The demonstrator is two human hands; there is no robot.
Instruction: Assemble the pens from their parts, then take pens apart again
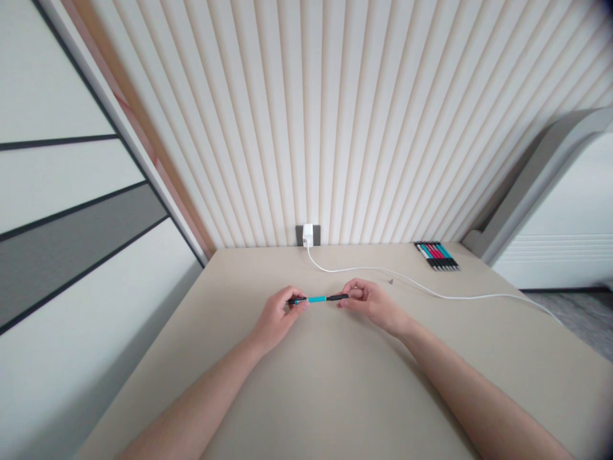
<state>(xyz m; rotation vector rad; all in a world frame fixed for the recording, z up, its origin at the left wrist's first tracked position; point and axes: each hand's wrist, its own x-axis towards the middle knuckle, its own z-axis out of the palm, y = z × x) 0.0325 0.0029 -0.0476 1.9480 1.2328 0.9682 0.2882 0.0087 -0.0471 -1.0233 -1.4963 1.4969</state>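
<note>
A slim pen (318,298) with a turquoise barrel and black ends is held level just above the beige table (306,383). My left hand (278,314) pinches its left black end with curled fingers. My right hand (368,300) pinches the right black end the same way. Both forearms reach in from the bottom of the view. The pen's very tips are hidden by my fingers.
A row of several pens (436,255), red, turquoise and black, lies at the table's back right. A white charger (308,234) sits in a wall socket; its white cable (431,291) trails right across the table. A ribbed wall stands behind, a cabinet at left.
</note>
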